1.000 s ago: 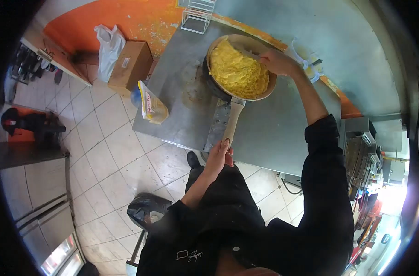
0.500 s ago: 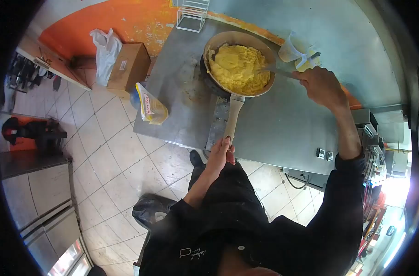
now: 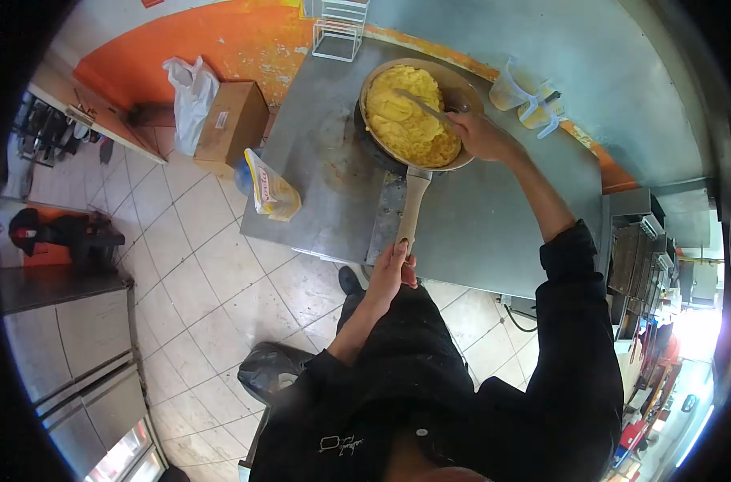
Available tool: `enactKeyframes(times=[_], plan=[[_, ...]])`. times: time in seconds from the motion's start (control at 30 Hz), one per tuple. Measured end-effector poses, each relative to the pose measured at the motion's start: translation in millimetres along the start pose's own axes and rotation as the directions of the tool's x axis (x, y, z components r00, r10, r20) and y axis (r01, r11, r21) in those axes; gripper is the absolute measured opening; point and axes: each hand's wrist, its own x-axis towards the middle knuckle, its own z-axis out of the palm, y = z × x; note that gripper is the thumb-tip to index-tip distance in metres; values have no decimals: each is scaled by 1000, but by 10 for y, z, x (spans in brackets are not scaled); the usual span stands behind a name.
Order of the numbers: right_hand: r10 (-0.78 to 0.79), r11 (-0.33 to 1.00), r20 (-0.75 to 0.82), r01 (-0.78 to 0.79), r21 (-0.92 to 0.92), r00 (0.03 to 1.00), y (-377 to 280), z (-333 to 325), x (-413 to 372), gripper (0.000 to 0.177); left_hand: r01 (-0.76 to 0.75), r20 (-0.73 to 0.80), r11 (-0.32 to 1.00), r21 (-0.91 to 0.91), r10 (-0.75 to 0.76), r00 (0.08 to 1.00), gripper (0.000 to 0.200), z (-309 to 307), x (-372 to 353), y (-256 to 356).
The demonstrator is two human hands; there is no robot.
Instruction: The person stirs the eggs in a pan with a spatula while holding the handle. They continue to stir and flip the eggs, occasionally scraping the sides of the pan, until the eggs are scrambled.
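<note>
A tan frying pan (image 3: 460,86) full of yellow scrambled egg (image 3: 406,119) sits on a dark burner on the steel counter (image 3: 494,217). Its long pale handle (image 3: 411,210) points toward me. My left hand (image 3: 393,273) grips the handle's end. My right hand (image 3: 478,135) is over the pan's right rim, holding a thin metal utensil (image 3: 423,107) whose tip lies in the egg.
A yellow bag (image 3: 269,189) stands at the counter's left edge. Clear plastic jugs (image 3: 524,100) sit behind the pan on the right, a white wire rack (image 3: 337,32) at the back. On the tiled floor are a cardboard box (image 3: 229,120) and a dark bin bag (image 3: 269,369).
My right hand swung from off the pan's right side back over its rim, pushing the utensil into the egg. The left hand stayed on the handle.
</note>
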Motion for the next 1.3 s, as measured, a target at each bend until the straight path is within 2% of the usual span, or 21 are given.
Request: enactKeyframes(times=[0.03, 0.07, 0.13, 0.17, 0.23, 0.33, 0.37, 0.43, 0.47, 0.53, 0.67, 0.73, 0.8, 0.87, 0.9, 0.97, 1.03, 1.13, 1.2, 1.23, 1.3], plan=[[37, 999, 91, -37, 0, 995, -172, -66, -82, 29, 5, 5, 1000, -9, -5, 1000, 49, -2, -1, 2], [40, 999, 90, -40, 5, 995, -281, -96, -201, 29, 10, 10, 1000, -18, -10, 1000, 49, -6, -1, 7], [-76, 984, -23, 71, -162, 997, -491, -125, -486, 21, 4, 10, 1000, -7, -4, 1000, 49, 4, -10, 38], [-78, 984, -22, 73, -162, 997, -587, -165, -642, 21, -6, 9, 1000, -1, 6, 1000, 50, 13, -12, 52], [-18, 923, 44, 34, -383, 999, -695, -230, -882, 31, 7, 0, 1000, 1, -7, 1000, 50, 29, -22, 56], [52, 880, 22, -35, -474, 998, -485, -23, -905, 21, 17, 3, 1000, 7, -17, 1000, 50, 12, -38, 87], [58, 878, 18, -43, -476, 998, -322, 56, -844, 21, 14, 14, 1000, 5, -14, 1000, 50, 26, -37, 88], [9, 906, -191, -89, -413, 982, -43, 91, -594, 19, 0, 17, 1000, -6, 0, 1000, 49, 20, -17, 66], [15, 906, -193, -95, -413, 981, 13, 70, -596, 19, -10, 13, 1000, -10, 10, 1000, 48, 18, -24, 53], [135, 968, -182, -169, -186, 974, -54, -88, -548, 20, -9, 10, 1000, 6, 8, 1000, 49, 17, -1, 94], [107, 978, -201, -140, -158, 974, 36, -301, -525, 21, 19, 12, 999, 34, -20, 1000, 51, -4, -36, 69], [212, 969, -187, -231, -86, 959, 133, -364, -271, 21, 19, 24, 999, 46, -21, 1000, 51, -3, -23, 71], [-148, 957, -168, 98, -274, 975, 657, -51, 214, 19, 30, 9, 999, 43, -30, 1000, 52, -17, -16, 58], [130, 990, -43, -127, 67, 991, 416, 57, 385, 22, 34, 18, 998, 46, -35, 999, 52, -5, -32, 82], [141, 988, -49, -137, 76, 989, 248, 52, 343, 22, 30, 24, 999, 37, -31, 999, 52, 7, -34, 100], [85, 994, 17, -84, -72, 996, -76, 31, 50, 18, 44, 17, 998, 51, -45, 999, 52, 28, -44, 122], [-121, 991, -113, 113, -69, 986, 48, 331, -191, 19, 56, 10, 997, 60, -56, 998, 52, 42, -58, 150], [-108, 987, -166, 85, -139, 980, -473, 245, -884, 31, 59, -9, 995, 81, -59, 998, 50, 38, -79, 176], [130, 950, -39, -136, -281, 991, -615, 222, -1129, 43, 37, 2, 997, 71, -38, 999, 48, 28, -79, 182], [143, 952, -43, -150, -268, 989, -555, 264, -1086, 43, 49, 5, 995, 85, -49, 999, 48, 8, -68, 170], [148, 957, -215, -195, -216, 965, -275, 381, -903, 43, 16, 22, 999, 47, -17, 1000, 47, -4, -52, 98]])
